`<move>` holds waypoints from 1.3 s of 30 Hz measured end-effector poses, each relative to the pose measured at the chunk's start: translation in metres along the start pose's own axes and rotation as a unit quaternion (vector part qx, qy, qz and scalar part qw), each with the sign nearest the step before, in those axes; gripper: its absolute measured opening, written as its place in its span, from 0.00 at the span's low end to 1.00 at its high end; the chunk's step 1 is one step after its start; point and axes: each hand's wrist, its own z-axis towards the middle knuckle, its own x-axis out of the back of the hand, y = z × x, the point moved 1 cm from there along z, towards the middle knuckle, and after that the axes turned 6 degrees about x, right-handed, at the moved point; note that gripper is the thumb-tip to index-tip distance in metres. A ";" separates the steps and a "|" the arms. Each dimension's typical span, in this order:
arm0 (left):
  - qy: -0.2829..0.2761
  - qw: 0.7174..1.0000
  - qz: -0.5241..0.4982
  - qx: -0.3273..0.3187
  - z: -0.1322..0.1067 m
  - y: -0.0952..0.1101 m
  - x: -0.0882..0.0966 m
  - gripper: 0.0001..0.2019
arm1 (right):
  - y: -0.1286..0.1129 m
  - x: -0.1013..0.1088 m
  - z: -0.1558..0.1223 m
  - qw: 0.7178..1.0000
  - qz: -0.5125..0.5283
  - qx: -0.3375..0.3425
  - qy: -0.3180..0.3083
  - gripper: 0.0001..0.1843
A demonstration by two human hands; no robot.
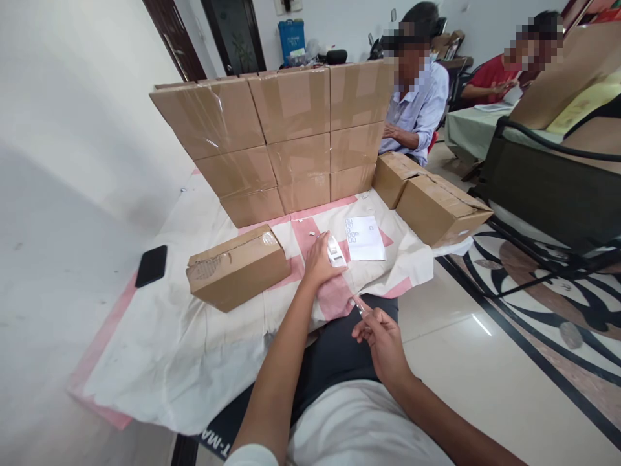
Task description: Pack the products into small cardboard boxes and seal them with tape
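Note:
My left hand [320, 259] is closed around a white roll of tape [334, 251] over the near edge of the cloth. A clear strip runs from the roll down toward my lap. My right hand [381, 333] pinches the end of that clear tape strip [358, 303] between thumb and fingers, above my dark trousers. Just beyond the roll lies a white sheet with small printed squares [366, 239]. To the left of my left hand, a brown cardboard box [237, 268] rests on its own.
Stacked cardboard boxes [295, 129] form a wall at the table's back. Two more boxes [439, 207] stand at the right edge. A black phone [151, 266] lies left on the cloth [160, 336]. One person [422, 97] sits behind the stack, another [485, 84] farther right.

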 end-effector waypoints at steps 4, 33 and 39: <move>0.004 1.000 0.004 -0.008 0.000 0.000 -0.001 0.60 | 0.005 0.004 0.000 1.000 -0.020 0.017 -0.005 0.28; -0.089 0.980 -0.176 0.037 -0.011 -0.011 0.000 0.44 | 0.049 0.011 0.004 0.999 -0.035 -0.011 -0.030 0.30; -0.078 0.978 -0.189 0.048 -0.010 -0.010 -0.003 0.44 | 0.054 0.011 0.007 0.999 -0.023 -0.014 -0.029 0.32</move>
